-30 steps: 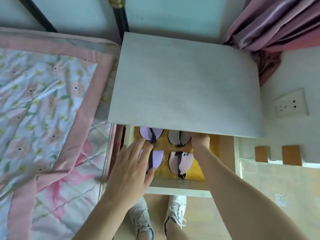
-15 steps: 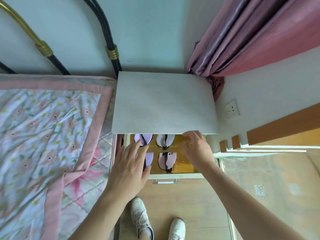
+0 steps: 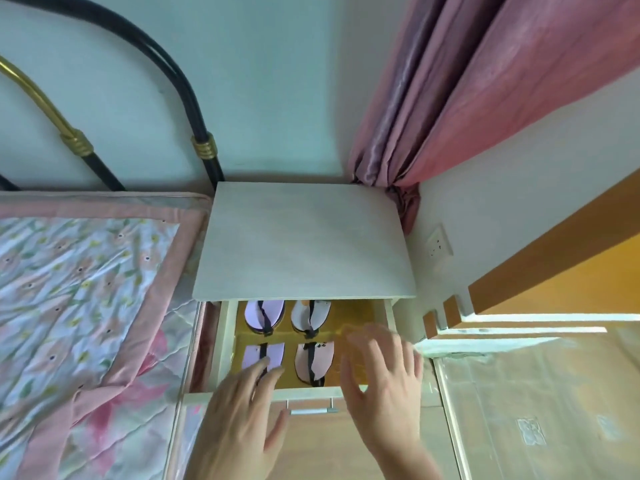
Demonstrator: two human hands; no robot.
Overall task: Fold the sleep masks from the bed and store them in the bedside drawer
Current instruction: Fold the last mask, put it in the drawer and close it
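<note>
The bedside drawer [image 3: 221,344] stands pulled out under the grey tabletop, its bottom yellow-brown. Several folded sleep masks lie in it in two rows: a lilac one [image 3: 264,315] and a pale pink one [image 3: 310,315] at the back, another lilac one [image 3: 264,353] and a pink one [image 3: 313,362] at the front, each with a black strap across it. My left hand [image 3: 242,407] hovers over the drawer's front edge, fingers spread, its tips over the front lilac mask. My right hand [image 3: 379,375] is over the drawer's right part, fingers apart, holding nothing.
The grey nightstand top [image 3: 304,240] overhangs the drawer's back. A floral quilt with a pink border [image 3: 86,289] covers the bed on the left. Pink curtains [image 3: 467,91] hang at the right, above a wall socket [image 3: 439,242]. The drawer's metal handle [image 3: 311,409] faces me.
Both hands have drawn back out of the drawer toward its front edge. The view has pulled back, showing more wall and curtain.
</note>
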